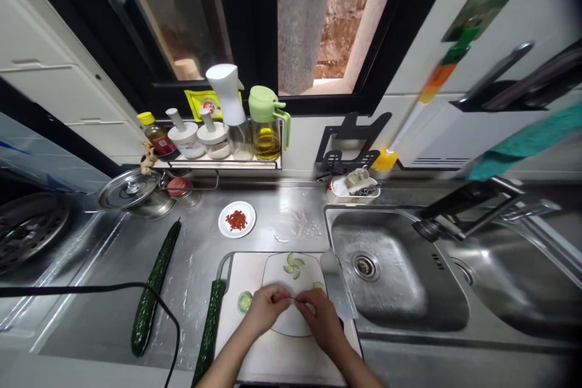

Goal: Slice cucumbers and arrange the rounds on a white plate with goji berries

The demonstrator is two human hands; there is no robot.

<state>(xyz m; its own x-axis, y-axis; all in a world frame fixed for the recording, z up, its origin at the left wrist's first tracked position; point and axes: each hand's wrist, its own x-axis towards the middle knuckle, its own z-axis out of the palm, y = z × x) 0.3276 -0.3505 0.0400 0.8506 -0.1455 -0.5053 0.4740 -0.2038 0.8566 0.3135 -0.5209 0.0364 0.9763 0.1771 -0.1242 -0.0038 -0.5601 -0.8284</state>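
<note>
Black cable point(154, 292) hangs closest to the lens, crossing in front of the whole cucumber point(155, 291) on the steel counter point(109, 291). Past the forearms, I see both hands nearly shut over a white plate point(277, 327) on the cutting board point(254, 364): the left hand point(268, 305) and right hand point(322, 310) each seem to pinch 1 end of a thin dark strip point(294, 299) between thumb and forefinger. It is too small on my feed to identify. I judge it very light, bendy and easily torn, maybe slippery if wet, so I'd take it lightly by its 2 ends. Beyond it on the plate, green slices point(295, 271) form a pinwheel; a cucumber piece point(245, 301) sits beside the left hand, and a knife point(339, 284) lies right of the plate.
</note>
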